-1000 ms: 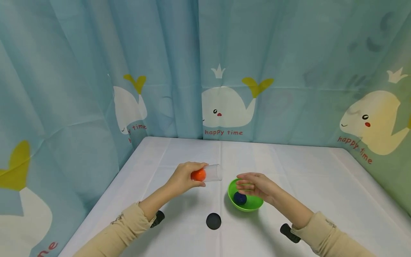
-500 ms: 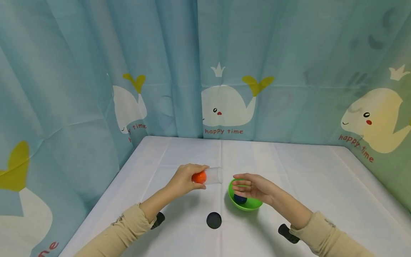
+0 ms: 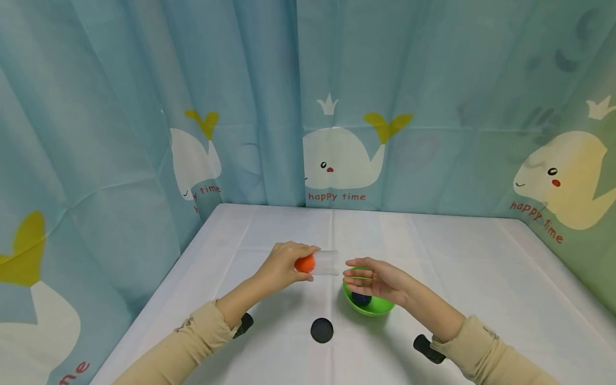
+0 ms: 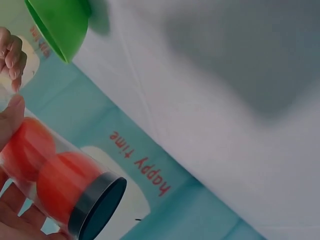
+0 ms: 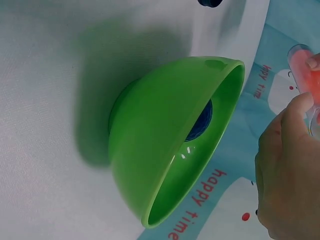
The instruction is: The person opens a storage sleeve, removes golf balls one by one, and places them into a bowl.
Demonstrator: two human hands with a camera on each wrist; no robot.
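Observation:
My left hand (image 3: 284, 267) grips a clear plastic tube (image 3: 328, 263) that lies on its side above the table. Two orange balls (image 4: 65, 182) show inside it in the left wrist view, by the end closed with a black cap (image 4: 102, 207). The tube's other end points toward my right hand (image 3: 380, 279). That hand hovers over a green bowl (image 3: 382, 306), fingers extended and holding nothing, a small gap from the tube. Inside the bowl sits a dark blue ball (image 5: 201, 122), partly hidden by the rim in the right wrist view.
A black round disc (image 3: 322, 330), like a lid, lies on the white-covered table (image 3: 269, 353) in front of the bowl. Blue-green curtains (image 3: 260, 107) with whale prints hang behind the table and at its sides.
My left hand has shifted slightly to the right with the tube. My right hand has drifted left over the bowl, so the gap between tube and fingers is narrower.

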